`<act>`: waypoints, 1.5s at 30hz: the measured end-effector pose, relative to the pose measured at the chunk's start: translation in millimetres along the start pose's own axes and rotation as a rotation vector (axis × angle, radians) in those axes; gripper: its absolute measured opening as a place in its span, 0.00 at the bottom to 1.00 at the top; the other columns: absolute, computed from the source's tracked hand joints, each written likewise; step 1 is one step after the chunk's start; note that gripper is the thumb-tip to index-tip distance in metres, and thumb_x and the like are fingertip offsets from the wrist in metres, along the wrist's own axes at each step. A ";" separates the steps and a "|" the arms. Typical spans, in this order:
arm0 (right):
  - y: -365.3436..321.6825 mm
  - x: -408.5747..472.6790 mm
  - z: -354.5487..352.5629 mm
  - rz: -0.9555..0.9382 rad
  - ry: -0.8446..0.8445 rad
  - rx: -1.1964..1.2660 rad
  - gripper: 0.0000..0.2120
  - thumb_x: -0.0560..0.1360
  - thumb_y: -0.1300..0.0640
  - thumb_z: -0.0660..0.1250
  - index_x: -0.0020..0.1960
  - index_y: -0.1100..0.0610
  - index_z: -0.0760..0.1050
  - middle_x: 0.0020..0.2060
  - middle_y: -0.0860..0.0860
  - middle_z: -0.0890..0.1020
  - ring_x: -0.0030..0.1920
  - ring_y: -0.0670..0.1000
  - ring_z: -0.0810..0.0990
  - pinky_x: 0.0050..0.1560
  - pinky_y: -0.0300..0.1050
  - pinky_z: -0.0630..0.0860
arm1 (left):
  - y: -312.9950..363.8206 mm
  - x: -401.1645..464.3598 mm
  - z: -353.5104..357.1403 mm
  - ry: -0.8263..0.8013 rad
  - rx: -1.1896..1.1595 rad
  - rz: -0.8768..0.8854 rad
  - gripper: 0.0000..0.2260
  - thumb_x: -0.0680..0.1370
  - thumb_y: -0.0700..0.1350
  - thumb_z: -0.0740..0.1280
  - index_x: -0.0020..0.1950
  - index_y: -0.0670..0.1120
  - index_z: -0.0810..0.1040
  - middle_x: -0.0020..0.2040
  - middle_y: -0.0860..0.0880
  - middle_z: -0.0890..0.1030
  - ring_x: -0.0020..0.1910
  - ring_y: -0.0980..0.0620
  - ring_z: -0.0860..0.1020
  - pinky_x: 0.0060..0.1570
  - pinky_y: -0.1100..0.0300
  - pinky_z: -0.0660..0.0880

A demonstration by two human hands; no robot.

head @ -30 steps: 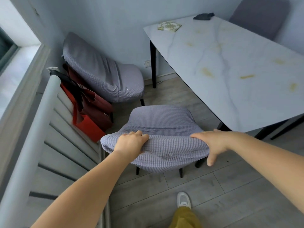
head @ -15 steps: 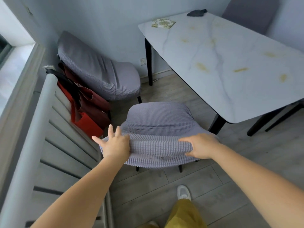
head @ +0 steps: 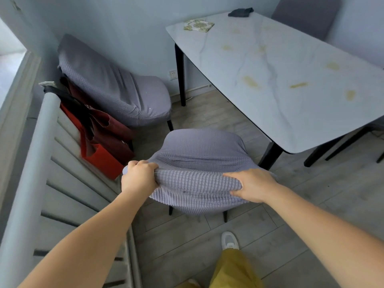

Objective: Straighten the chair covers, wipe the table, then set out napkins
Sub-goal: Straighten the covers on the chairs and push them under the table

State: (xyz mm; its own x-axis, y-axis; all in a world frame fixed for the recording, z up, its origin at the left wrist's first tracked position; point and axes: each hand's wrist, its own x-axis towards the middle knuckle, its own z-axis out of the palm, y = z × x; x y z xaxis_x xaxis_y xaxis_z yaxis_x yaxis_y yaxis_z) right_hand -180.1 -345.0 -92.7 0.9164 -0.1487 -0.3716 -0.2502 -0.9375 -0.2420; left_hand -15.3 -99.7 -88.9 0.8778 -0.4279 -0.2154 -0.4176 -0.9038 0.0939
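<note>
Nearest the camera, a white shoe (head: 229, 240) and a yellow trouser leg (head: 232, 269) stood on the grey plank floor (head: 311, 221). Just beyond, both bare arms reached to the near chair (head: 199, 150), seen from behind. The left hand (head: 138, 177) was clenched on a bunch of the cover (head: 195, 183) at the left top corner of the backrest. The right hand (head: 252, 185) lay over the right top corner, thumb beneath and fingers on top, pinching the cloth. Between the hands the cover sat gathered in ridges along the top edge, not yet smooth.

The cover was a grey waffle-knit fabric. Judged from the folds, it is light, soft and stretchy, and not slippery. It should yield to a pull and spring back if let go early. The sound hold is at the two top corners, as taken, drawing down and outward evenly; a one-sided pull would likely skew it.

To the left stood a slatted rail (head: 41, 163) with a red bag (head: 99, 146) against it. Behind the bag a second chair (head: 116, 94) carried a creased cover.

To the right was the table (head: 301, 121), marble-patterned with several yellowish marks, unwiped. At its far end lay a patterned napkin (head: 198, 25) and a dark cloth (head: 240, 12), well apart from the hands. A third chair (head: 305, 15) stood beyond.
</note>
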 end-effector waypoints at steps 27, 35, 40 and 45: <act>-62.6 82.1 -22.8 -0.023 -0.319 0.308 0.31 0.71 0.45 0.68 0.71 0.41 0.60 0.59 0.44 0.77 0.54 0.46 0.77 0.54 0.45 0.77 | -95.3 118.4 -22.6 -0.042 0.117 0.285 0.21 0.68 0.54 0.75 0.60 0.58 0.77 0.62 0.54 0.76 0.67 0.47 0.66 0.65 0.52 0.68; -59.8 73.6 -13.8 0.007 -0.415 0.546 0.38 0.70 0.51 0.73 0.73 0.40 0.57 0.64 0.40 0.72 0.62 0.44 0.71 0.64 0.41 0.70 | -98.7 108.1 -14.6 0.040 0.111 0.351 0.21 0.68 0.48 0.76 0.60 0.52 0.79 0.59 0.49 0.79 0.66 0.45 0.69 0.66 0.53 0.65; -84.4 53.0 2.6 0.059 -0.348 0.504 0.39 0.70 0.50 0.71 0.73 0.35 0.54 0.66 0.40 0.71 0.62 0.45 0.72 0.63 0.47 0.72 | -114.6 94.3 -12.8 0.034 0.077 0.371 0.24 0.66 0.46 0.77 0.61 0.51 0.79 0.62 0.47 0.78 0.67 0.41 0.68 0.63 0.48 0.69; -116.6 36.9 17.8 0.099 -0.237 0.544 0.37 0.69 0.49 0.67 0.72 0.34 0.54 0.62 0.41 0.74 0.57 0.46 0.75 0.57 0.51 0.77 | -124.6 111.9 -17.9 0.031 0.115 0.433 0.24 0.67 0.45 0.76 0.62 0.53 0.78 0.64 0.48 0.76 0.68 0.42 0.66 0.65 0.45 0.66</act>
State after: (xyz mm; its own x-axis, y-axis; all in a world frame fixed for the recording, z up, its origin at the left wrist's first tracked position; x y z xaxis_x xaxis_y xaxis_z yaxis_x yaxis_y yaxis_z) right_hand -122.7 -235.6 -94.1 0.8016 -0.0947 -0.5904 -0.5123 -0.6180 -0.5964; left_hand 139.2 -35.1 -107.3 0.6221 -0.7684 -0.1502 -0.7700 -0.6352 0.0601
